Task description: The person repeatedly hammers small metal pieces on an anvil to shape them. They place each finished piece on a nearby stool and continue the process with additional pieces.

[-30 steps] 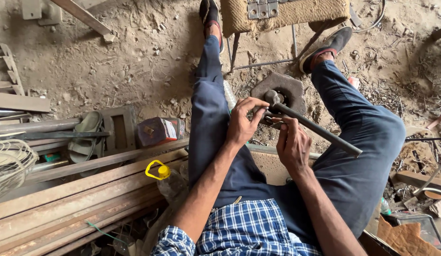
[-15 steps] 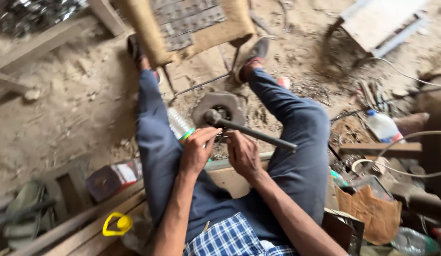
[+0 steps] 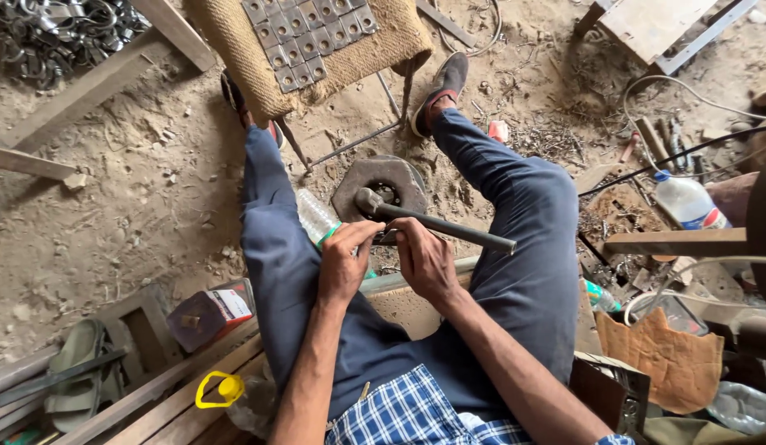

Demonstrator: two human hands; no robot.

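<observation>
A round metal plate (image 3: 381, 183) lies on the dirt floor (image 3: 136, 206) between the person's legs, at twelve o'clock from both hands. A dark steel rod (image 3: 436, 223) runs from it toward four o'clock. The right hand (image 3: 427, 260) curls just under the rod; the left hand (image 3: 346, 262), fingers bent together, sits at its nine o'clock beside a clear plastic bottle (image 3: 315, 216). Whether either hand grips anything, I cannot tell.

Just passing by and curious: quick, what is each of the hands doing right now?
Left hand: curled shut at the near end of the dark metal bar; what it grips is hidden.
Right hand: closed beside the bar; its hold cannot be told.
</observation>
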